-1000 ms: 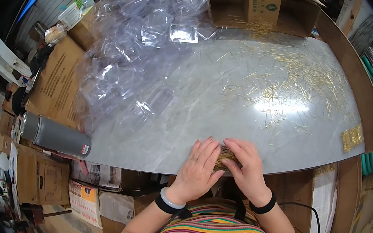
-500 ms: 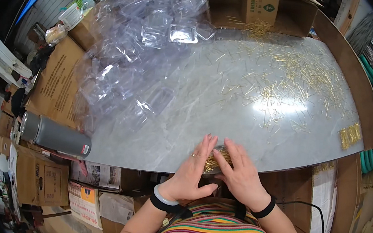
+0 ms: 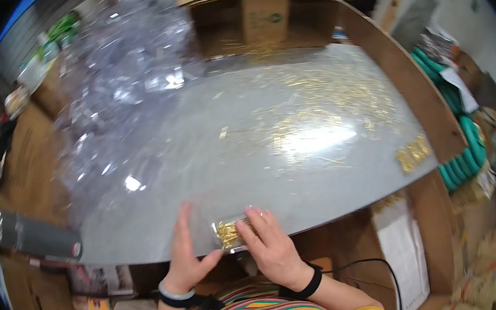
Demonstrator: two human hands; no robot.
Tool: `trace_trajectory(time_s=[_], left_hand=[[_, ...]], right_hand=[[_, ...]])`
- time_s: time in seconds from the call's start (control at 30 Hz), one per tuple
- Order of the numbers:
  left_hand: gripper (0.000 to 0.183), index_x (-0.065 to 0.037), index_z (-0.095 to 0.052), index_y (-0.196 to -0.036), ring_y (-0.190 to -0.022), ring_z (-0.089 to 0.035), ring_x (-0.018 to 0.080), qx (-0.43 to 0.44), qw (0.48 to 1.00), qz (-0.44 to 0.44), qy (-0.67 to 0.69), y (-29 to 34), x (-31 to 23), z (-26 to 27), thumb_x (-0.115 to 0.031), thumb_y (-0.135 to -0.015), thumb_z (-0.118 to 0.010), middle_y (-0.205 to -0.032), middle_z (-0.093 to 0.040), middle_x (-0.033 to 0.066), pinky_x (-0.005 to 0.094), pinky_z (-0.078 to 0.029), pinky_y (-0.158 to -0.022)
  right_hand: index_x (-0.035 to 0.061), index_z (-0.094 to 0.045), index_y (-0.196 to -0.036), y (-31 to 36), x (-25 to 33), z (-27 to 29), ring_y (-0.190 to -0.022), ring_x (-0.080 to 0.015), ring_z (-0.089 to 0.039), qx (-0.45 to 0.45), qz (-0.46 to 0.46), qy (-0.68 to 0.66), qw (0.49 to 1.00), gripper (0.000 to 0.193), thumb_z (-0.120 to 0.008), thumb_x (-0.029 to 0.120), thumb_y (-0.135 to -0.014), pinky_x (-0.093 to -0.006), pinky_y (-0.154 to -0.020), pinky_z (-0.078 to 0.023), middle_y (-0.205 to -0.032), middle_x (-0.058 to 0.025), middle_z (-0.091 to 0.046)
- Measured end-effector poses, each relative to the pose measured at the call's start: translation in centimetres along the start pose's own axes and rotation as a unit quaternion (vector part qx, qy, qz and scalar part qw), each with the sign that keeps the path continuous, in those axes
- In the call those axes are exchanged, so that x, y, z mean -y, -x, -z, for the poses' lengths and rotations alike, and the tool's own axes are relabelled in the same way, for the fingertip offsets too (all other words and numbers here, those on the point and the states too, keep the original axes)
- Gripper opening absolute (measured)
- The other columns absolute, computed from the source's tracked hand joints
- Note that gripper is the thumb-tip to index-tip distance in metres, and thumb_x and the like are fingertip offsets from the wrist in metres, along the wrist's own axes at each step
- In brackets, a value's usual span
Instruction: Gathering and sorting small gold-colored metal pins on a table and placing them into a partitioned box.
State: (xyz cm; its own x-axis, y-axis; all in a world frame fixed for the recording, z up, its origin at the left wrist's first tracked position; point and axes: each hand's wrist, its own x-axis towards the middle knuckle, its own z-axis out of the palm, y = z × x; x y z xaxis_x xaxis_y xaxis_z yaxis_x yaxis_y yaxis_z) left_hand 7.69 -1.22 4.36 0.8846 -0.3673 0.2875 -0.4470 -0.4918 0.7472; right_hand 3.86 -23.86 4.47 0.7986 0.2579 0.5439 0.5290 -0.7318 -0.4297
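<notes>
At the near table edge lies a small clear plastic box (image 3: 214,224) filled with thin gold metal hooks (image 3: 227,234). My right hand (image 3: 271,247) is closed over the box's right side, its fingers across the top and its thumb hidden. Just left of the box my left hand (image 3: 188,257) is open, fingers pointing away from me and somewhat blurred. Its thumb reaches toward the box's near left corner; whether it touches cannot be made out. Many loose gold hooks (image 3: 327,103) are scattered over the far right of the grey table (image 3: 162,206).
Clear plastic boxes (image 3: 126,98) are heaped on the left. A grey bottle (image 3: 40,235) lies at the near left. An open cardboard box (image 3: 263,19) stands at the back. Bundled gold pieces (image 3: 413,154) sit by the right-hand cardboard wall (image 3: 404,75).
The view has turned and shifted, so the table appears tilted. My left hand has come away from the box to the left, while my right hand stays on it.
</notes>
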Motion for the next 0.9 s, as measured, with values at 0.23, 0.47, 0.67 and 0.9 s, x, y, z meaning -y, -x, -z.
trace_trajectory(time_s=[0.23, 0.47, 0.67, 0.9], left_hand=[[0.101, 0.009, -0.017, -0.155, -0.145, -0.033, 0.0441, -0.014, 1.0, 0.012, -0.02, 0.0, -0.2, -0.8, -0.027, -0.08, -0.075, -0.156, -0.033, 0.0292, 0.0485, -0.025, -0.119], [0.101, 0.009, -0.019, -0.154, -0.144, -0.033, 0.0456, -0.007, 0.997, -0.004, -0.079, -0.1, -0.3, -1.3, -0.029, -0.08, -0.076, -0.155, -0.037, 0.0276, 0.0505, -0.026, -0.119], [0.099, 0.008, -0.024, -0.153, -0.142, -0.036, 0.0467, -0.004, 0.993, -0.016, -0.116, 0.1, 0.2, -1.2, -0.026, -0.078, -0.078, -0.152, -0.041, 0.0276, 0.0522, -0.026, -0.119], [0.096, 0.009, -0.029, -0.15, -0.138, -0.039, 0.0476, -0.009, 0.988, -0.039, -0.146, 0.1, 0.3, -1.3, -0.026, -0.076, -0.08, -0.149, -0.043, 0.0283, 0.0542, -0.027, -0.118]], right_hand=[[-0.0034, -0.049, -0.138, 3.7, -11.3, 9.4, -0.125, -0.049, -0.05, -0.19, -0.221, 0.277, 0.915, 0.043, -0.055, 0.004, -0.096, -0.0498, -0.107, -0.043, -0.14, -0.032, -0.049], [0.0022, -0.052, -0.136, 6.8, -18.2, 11.9, -0.138, -0.0433, -0.039, -0.15, -0.391, 0.433, 0.798, 0.043, -0.06, 0.016, -0.096, -0.0554, -0.115, -0.029, -0.148, -0.0212, -0.045], [0.0071, -0.041, -0.149, 7.2, -19.2, 11.7, -0.14, -0.0458, -0.035, -0.126, -0.409, 0.453, 0.782, 0.06, -0.062, 0.025, -0.096, -0.0655, -0.116, -0.019, -0.151, -0.0191, -0.043], [0.0093, -0.03, -0.156, 5.6, -16.9, 12.2, -0.142, -0.0481, -0.031, -0.176, -0.322, 0.439, 0.82, 0.077, -0.066, 0.036, -0.093, -0.0624, -0.118, -0.017, -0.153, -0.0268, -0.034]])
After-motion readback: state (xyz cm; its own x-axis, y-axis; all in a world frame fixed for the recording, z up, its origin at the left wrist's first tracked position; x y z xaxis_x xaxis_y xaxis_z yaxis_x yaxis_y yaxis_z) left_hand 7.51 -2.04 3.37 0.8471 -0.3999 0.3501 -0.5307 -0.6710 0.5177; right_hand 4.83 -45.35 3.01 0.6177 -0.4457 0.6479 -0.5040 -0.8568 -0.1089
